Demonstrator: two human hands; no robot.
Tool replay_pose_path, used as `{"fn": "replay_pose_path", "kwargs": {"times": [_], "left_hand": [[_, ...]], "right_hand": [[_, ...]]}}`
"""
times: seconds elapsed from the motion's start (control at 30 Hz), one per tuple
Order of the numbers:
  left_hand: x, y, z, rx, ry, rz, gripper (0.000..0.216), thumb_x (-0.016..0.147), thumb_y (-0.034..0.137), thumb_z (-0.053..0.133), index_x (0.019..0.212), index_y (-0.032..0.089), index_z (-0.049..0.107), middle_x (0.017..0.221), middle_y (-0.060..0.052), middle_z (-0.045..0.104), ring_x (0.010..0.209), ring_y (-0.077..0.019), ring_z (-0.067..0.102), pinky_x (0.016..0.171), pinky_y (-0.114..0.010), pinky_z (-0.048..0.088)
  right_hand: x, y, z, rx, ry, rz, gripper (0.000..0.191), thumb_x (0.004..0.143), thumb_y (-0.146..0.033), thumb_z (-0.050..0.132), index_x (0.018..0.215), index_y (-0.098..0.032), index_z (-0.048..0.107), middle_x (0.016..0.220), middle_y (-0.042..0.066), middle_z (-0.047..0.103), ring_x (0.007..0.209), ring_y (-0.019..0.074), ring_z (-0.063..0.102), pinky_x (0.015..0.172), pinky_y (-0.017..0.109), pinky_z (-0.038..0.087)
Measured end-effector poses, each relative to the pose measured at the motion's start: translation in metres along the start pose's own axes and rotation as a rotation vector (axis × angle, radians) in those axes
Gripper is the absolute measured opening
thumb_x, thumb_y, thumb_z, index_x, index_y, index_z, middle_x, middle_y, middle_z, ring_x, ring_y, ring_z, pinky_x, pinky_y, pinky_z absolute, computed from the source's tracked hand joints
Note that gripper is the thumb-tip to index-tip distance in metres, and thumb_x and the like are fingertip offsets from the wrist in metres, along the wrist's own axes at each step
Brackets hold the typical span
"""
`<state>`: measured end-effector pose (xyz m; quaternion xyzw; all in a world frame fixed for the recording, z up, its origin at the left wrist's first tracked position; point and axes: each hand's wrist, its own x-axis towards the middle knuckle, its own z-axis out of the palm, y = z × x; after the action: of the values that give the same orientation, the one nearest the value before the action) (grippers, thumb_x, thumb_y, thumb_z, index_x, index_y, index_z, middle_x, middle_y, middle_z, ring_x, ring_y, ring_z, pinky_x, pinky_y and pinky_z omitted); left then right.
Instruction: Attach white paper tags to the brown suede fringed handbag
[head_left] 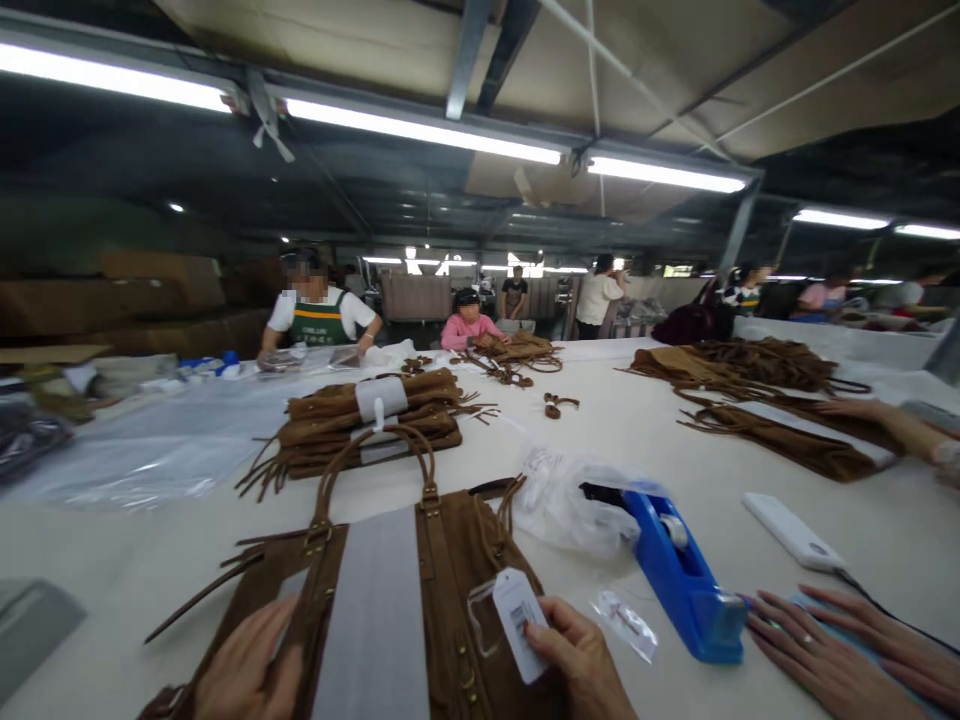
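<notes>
A brown suede fringed bag (450,560) lies flat in front of me on the white table (660,440), with a grey paper band (375,610) across its middle. My left hand (244,670) rests on the bag's left side, fingers spread loosely. My right hand (581,665) pinches a white barcode hang tag (517,620) against the bag's right side; a small clear plastic sleeve lies beside the tag.
A blue tape dispenser (679,575) and a crumpled clear bag (562,495) sit to the right. Another person's hands (840,650) lie at the lower right near a white power bank (795,532). A stack of brown bags (367,420) sits farther back. Several workers are at the far end.
</notes>
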<state>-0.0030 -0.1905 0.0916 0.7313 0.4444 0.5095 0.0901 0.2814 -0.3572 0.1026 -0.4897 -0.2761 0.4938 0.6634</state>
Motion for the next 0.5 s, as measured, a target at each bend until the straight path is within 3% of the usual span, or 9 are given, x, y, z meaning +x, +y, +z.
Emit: {"fn": "replay_pose_path", "kwargs": {"times": [0.07, 0.13, 0.2, 0.27, 0.37, 0.5], "left_hand": [[-0.006, 0.032, 0.005, -0.219, -0.237, -0.203, 0.040, 0.067, 0.039, 0.058, 0.105, 0.026, 0.057, 0.117, -0.005, 0.054, 0.111, -0.0264, 0.045, 0.098, -0.041, 0.032], [-0.016, 0.066, 0.017, -0.565, -0.370, -0.429, 0.052, 0.063, 0.040, 0.064, 0.112, 0.025, 0.052, 0.119, -0.006, 0.053, 0.110, -0.0263, 0.046, 0.090, -0.038, 0.039], [-0.028, 0.091, 0.031, -0.916, -0.483, -0.631, 0.062, 0.053, 0.039, 0.072, 0.109, 0.020, 0.054, 0.103, -0.010, 0.062, 0.100, -0.0257, 0.053, 0.080, -0.033, 0.042], [-0.039, 0.102, 0.039, -1.096, -0.555, -0.756, 0.059, 0.047, 0.037, 0.076, 0.100, 0.017, 0.059, 0.082, -0.008, 0.066, 0.079, -0.0209, 0.058, 0.070, -0.029, 0.042], [-0.046, 0.102, 0.035, -1.030, -0.595, -0.772, 0.035, 0.050, 0.037, 0.076, 0.075, 0.013, 0.065, 0.058, -0.002, 0.061, 0.055, -0.0125, 0.051, 0.058, -0.023, 0.038], [-0.037, 0.094, 0.013, -0.853, -0.553, -0.700, 0.025, 0.061, 0.038, 0.068, 0.060, 0.014, 0.064, 0.052, -0.001, 0.058, 0.055, -0.0125, 0.049, 0.059, -0.023, 0.037]], "right_hand": [[0.000, 0.011, 0.014, 0.024, -0.075, 0.031, 0.034, 0.058, -0.041, 0.070, 0.078, -0.013, 0.062, 0.062, 0.002, 0.061, 0.053, 0.0105, 0.051, 0.051, 0.021, 0.036], [0.000, 0.019, 0.027, 0.010, -0.130, 0.033, 0.036, 0.057, -0.043, 0.070, 0.076, -0.014, 0.063, 0.060, 0.002, 0.060, 0.050, 0.0093, 0.048, 0.049, 0.021, 0.034], [-0.002, 0.023, 0.038, -0.032, -0.162, 0.006, 0.037, 0.058, -0.046, 0.069, 0.075, -0.014, 0.063, 0.060, 0.002, 0.059, 0.049, 0.0084, 0.046, 0.048, 0.021, 0.033], [-0.005, 0.025, 0.043, -0.069, -0.186, -0.020, 0.038, 0.059, -0.047, 0.067, 0.075, -0.014, 0.063, 0.060, 0.002, 0.058, 0.050, 0.0083, 0.044, 0.048, 0.021, 0.031], [-0.008, 0.027, 0.043, -0.092, -0.197, -0.015, 0.038, 0.059, -0.048, 0.066, 0.073, -0.013, 0.063, 0.057, 0.001, 0.055, 0.048, 0.0079, 0.042, 0.047, 0.021, 0.029], [-0.011, 0.031, 0.037, -0.066, -0.156, 0.072, 0.038, 0.055, -0.047, 0.069, 0.071, -0.013, 0.061, 0.054, 0.000, 0.053, 0.044, 0.0070, 0.040, 0.044, 0.021, 0.028]]}}
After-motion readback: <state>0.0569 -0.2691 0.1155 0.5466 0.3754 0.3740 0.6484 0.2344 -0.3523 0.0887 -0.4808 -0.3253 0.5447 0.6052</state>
